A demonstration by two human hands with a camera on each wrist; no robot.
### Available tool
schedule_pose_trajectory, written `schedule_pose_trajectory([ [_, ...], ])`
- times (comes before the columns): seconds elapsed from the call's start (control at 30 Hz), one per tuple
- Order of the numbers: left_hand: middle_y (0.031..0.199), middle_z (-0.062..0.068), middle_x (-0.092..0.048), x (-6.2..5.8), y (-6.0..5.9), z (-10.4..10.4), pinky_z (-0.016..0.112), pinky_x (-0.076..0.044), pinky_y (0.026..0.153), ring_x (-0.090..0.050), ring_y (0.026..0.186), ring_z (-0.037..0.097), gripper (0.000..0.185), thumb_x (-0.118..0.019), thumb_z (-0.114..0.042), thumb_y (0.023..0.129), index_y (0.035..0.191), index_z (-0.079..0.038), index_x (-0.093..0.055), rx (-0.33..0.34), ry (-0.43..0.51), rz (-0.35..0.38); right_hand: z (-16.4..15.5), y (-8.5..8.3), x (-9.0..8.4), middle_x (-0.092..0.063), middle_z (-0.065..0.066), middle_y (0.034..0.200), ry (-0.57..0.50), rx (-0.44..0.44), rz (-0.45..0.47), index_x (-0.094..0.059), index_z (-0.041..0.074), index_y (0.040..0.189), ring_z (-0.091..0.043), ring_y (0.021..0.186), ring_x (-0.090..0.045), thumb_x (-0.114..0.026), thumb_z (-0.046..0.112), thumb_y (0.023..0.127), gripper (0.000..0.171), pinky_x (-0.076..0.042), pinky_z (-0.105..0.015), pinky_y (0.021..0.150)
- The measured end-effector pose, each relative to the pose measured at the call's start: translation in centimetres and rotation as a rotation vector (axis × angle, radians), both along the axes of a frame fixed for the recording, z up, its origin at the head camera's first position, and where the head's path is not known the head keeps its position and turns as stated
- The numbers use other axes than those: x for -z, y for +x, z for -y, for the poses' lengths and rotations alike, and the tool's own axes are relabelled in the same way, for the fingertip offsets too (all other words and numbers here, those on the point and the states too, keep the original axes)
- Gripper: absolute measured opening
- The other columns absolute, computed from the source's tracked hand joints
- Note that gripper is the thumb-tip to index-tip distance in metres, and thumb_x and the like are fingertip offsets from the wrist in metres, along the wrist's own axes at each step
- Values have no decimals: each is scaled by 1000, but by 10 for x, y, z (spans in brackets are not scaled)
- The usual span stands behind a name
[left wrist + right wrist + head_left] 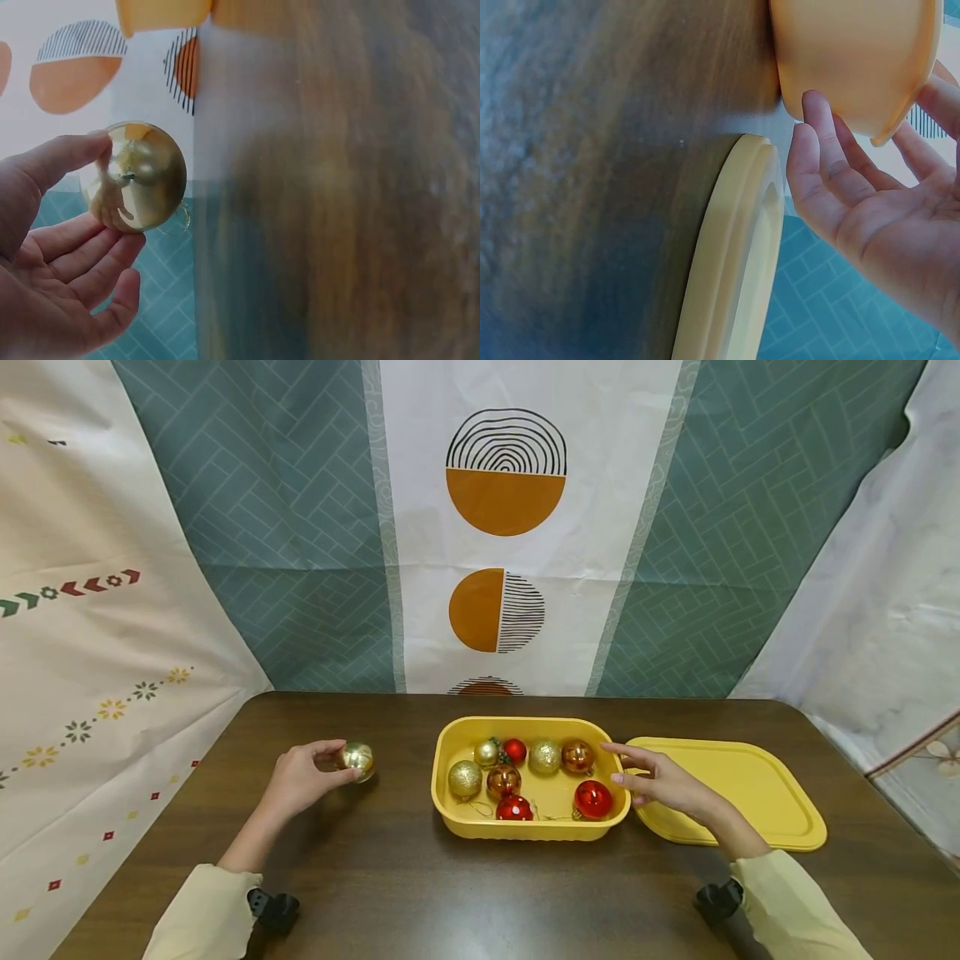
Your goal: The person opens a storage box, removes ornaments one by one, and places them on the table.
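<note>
Patterned cloth hangs behind your dark wooden bench (390, 877), teal herringbone panels with an orange half-circle strip down the middle. Your left hand (300, 777) pinches a shiny gold bauble (357, 758) between thumb and fingertips, out to the left of the yellow tub (450, 814) and well apart from it; the left wrist view shows the thumb on top and the fingers cupped loosely below the ball. Your right hand (660, 783) is spread with relaxed fingers and holds nothing; its fingertips sit at the tub's right rim, and I can't tell whether they actually touch it. The yellow lid (757, 789) lies flat on the bench just right of the tub, partly under that hand.

Inside the tub you have eight ornaments: two glitter gold ones (465, 777), a small gold one, copper ones (578, 756) and red ones (593, 798), some with hanging loops trailing on the floor of the tub.

A smooth sphere slips easily from a two-point pinch, so let a third finger support it from beneath. If you mean to steady the tub, press your right fingers firmly against its wall. Keep the gold bauble low over the bench, since it would roll if it slipped.
</note>
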State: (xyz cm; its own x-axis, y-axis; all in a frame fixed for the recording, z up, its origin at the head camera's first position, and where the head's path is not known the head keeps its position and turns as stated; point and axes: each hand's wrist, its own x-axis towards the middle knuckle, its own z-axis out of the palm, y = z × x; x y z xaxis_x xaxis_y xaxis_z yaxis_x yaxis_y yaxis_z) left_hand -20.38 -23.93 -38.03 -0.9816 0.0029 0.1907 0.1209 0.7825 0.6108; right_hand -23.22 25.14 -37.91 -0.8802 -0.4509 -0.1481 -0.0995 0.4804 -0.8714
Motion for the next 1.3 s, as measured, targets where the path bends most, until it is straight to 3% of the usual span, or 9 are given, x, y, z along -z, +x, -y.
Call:
schedule_pose_trajectory([
  [0.13, 102, 21, -65, 0, 0, 2, 44, -47, 73, -60, 95, 35, 57, -74, -31, 74, 116, 5, -59, -12, -29, 19, 1, 0, 1, -38, -29, 128, -6, -2, 11, -33, 6, 140, -23, 70, -51, -59, 24, 88, 61, -50, -31, 62],
  [0.6, 107, 26, -61, 2, -1, 6, 48, -46, 77, -58, 98, 39, 58, -75, -27, 74, 116, 8, -56, -22, -54, 93, 0, 1, 2, -34, -30, 134, -5, 5, 17, -32, 7, 141, -27, 95, -50, -59, 25, 89, 61, -52, -34, 68],
  [0.8, 108, 26, -61, 3, -2, 6, 48, -46, 78, -58, 99, 39, 57, -75, -27, 73, 115, 8, -57, -27, -42, 96, 0, 1, 3, -34, -29, 134, -11, 13, 23, -32, 8, 141, -28, 98, -49, -58, 25, 89, 61, -52, -35, 69],
  [1.1, 109, 28, -60, 1, -2, 6, 49, -46, 79, -57, 99, 39, 59, -75, -26, 73, 116, 10, -55, -24, -37, 92, 0, 1, 2, -35, -30, 133, -10, 15, 26, -32, 8, 141, -26, 88, -51, -59, 25, 89, 62, -52, -34, 66],
  [1.3, 115, 29, -56, -4, 0, 4, 52, -42, 83, -51, 106, 44, 63, -75, -29, 73, 118, 9, -53, -33, -43, 42, 0, 0, 1, -34, -30, 133, -6, 21, 22, -32, 8, 141, -26, 91, -51, -58, 26, 89, 61, -52, -34, 67],
])
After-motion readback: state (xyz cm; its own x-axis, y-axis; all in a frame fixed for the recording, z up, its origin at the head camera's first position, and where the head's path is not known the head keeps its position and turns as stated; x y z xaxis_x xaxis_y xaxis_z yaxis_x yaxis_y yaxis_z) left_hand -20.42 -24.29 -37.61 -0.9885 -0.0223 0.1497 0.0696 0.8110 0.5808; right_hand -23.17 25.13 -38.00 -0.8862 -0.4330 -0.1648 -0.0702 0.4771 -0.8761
